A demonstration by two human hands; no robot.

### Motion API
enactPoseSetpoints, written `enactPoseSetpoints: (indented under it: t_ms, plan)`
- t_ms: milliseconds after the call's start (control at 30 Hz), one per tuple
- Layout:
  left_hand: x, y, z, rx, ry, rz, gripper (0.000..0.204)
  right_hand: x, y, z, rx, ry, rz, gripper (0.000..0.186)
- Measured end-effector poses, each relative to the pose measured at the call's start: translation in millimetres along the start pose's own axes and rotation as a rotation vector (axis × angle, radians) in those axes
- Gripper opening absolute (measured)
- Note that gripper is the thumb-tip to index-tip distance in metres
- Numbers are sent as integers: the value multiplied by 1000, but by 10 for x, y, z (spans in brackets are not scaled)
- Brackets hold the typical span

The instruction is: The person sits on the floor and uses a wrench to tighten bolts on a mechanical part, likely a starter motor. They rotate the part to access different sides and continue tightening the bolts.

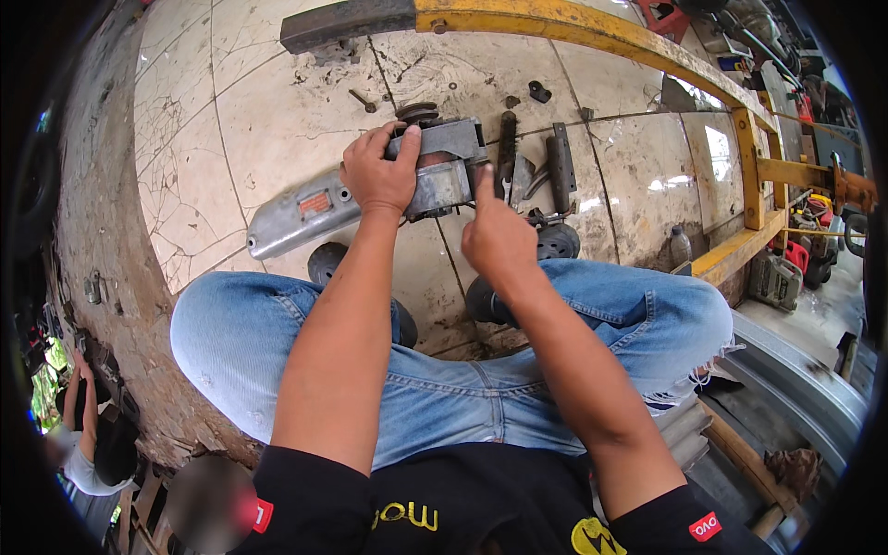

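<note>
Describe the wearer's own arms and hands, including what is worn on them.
The left hand and right hand wear no gloves, and no watch or band shows at either wrist. The forearms are bare below short black sleeves. Each sleeve bears a small red patch with white marking.

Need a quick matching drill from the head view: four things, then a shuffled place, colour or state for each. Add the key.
Things
1. left hand
2. right hand
3. metal frame
4. bottle

Descriptions
A. mostly yellow, with a dark end
B. on the tiled floor, toward the picture's right side
C. laid over the grey metal part
D. index finger stretched out

Pairs: 1-C, 2-D, 3-A, 4-B
</note>
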State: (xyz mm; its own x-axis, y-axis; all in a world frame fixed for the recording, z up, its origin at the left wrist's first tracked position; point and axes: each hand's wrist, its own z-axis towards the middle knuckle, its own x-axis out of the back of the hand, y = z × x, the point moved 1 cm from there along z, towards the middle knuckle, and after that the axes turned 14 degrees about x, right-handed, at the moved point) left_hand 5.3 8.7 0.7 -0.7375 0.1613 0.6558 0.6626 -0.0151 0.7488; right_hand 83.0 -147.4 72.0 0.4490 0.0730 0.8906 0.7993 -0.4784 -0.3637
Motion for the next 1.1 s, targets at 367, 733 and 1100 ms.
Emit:
enactPoseSetpoints:
  t_ms: [367,733,1100]
  plan:
    - [-8,-14,-2,-3,11,-20,38,-57,-133,-336,89,40,-7,76]
    - [23,43,-32,-64,71,44,35,-164,-214,-263,72,-13,-111,73]
    - [-10,-14,-2,1,4,-34,40,-25,-93,-322,45,-28,-26,80]
